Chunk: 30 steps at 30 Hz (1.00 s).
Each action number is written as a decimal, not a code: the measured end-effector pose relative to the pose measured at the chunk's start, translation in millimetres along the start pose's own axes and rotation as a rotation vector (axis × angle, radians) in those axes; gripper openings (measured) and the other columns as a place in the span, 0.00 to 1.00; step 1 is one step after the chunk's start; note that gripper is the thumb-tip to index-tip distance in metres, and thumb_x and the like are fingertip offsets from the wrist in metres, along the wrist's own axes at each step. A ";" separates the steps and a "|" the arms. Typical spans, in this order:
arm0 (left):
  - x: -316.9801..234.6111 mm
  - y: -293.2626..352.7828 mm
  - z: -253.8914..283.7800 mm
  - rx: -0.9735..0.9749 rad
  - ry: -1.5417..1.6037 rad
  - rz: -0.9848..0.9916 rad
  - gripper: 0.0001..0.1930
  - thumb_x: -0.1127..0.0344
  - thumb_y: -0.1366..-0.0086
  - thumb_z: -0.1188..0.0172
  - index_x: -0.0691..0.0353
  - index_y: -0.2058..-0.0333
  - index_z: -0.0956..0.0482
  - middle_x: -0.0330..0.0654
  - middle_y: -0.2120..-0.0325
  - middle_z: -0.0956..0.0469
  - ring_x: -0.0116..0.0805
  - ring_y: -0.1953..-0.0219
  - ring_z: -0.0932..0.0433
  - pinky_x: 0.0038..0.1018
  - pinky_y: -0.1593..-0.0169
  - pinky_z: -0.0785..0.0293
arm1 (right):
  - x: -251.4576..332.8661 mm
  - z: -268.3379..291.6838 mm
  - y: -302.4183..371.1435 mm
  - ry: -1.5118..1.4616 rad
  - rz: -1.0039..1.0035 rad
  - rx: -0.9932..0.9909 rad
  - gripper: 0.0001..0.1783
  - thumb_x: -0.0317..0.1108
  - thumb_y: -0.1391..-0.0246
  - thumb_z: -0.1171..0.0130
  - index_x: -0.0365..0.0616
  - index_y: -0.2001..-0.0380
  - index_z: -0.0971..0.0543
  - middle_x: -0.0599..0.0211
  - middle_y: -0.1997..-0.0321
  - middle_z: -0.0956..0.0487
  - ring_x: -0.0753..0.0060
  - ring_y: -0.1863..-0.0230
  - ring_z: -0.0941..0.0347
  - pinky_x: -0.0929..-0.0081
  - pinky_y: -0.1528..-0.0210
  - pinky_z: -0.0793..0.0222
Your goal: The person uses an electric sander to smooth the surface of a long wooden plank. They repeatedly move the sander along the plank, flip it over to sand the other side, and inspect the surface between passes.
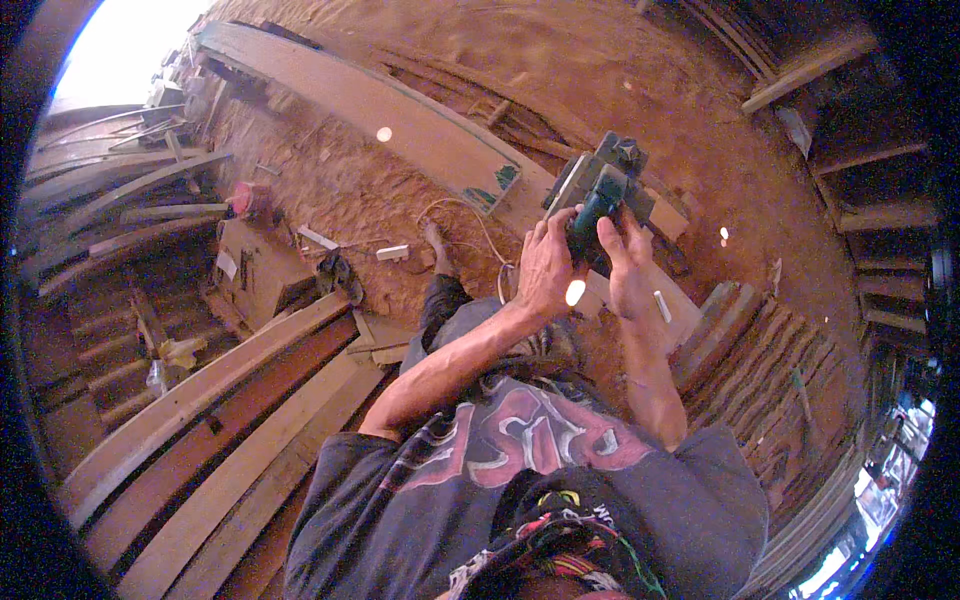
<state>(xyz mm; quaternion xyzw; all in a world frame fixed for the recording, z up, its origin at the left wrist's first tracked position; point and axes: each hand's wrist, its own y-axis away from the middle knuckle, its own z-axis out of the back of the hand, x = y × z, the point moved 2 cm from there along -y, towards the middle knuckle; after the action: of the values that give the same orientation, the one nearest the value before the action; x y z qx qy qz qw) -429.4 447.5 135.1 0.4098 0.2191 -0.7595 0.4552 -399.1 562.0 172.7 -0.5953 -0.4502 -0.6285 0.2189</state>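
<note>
You hold the dark-green power tool (604, 192) between one and two o'clock, over the long board (440, 155); your left hand (543, 265) and right hand (627, 265) both have fingers closed round its sides. Work seems under way, but what's finished and what's left can't be told apart. Your hands hide the tool's underside, any contact below, and whether the pale cord (487, 226) feeds it.

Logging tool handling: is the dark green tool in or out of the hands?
In: the left hand and right hand hold the dark green tool from opposite sides. Whether it is running, I cannot tell.
</note>
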 end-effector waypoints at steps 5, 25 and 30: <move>2.5 -14.4 4.5 0.037 0.117 0.337 0.30 0.71 0.45 0.32 0.66 0.45 0.36 0.56 0.59 0.24 0.55 0.56 0.23 0.45 0.52 0.26 | 31.0 73.1 -1.1 0.172 0.001 -0.005 0.19 0.44 0.31 0.46 0.39 0.50 0.20 0.64 0.57 0.17 0.75 0.61 0.22 0.73 0.54 0.25; 94.5 49.0 67.0 0.082 1.317 1.124 0.07 0.64 0.37 0.45 0.60 0.65 0.25 0.45 0.70 0.19 0.47 0.67 0.20 0.49 0.58 0.21 | -192.8 194.3 61.5 1.016 -0.093 -0.310 0.22 0.46 0.37 0.39 0.40 0.50 0.21 0.51 0.55 0.18 0.52 0.52 0.21 0.60 0.47 0.27; 60.7 69.7 70.4 -0.137 1.281 1.279 0.13 0.60 0.36 0.47 0.64 0.60 0.23 0.50 0.64 0.18 0.49 0.62 0.20 0.47 0.56 0.22 | -120.7 68.7 70.6 0.514 0.006 -0.139 0.19 0.44 0.33 0.45 0.40 0.49 0.21 0.56 0.52 0.20 0.65 0.48 0.25 0.66 0.43 0.32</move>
<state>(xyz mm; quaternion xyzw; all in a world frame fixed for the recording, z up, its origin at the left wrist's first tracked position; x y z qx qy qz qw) -413.6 332.6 128.0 0.7693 0.2055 0.0262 0.6043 -280.5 552.1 72.3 -0.4311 -0.3337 -0.7878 0.2866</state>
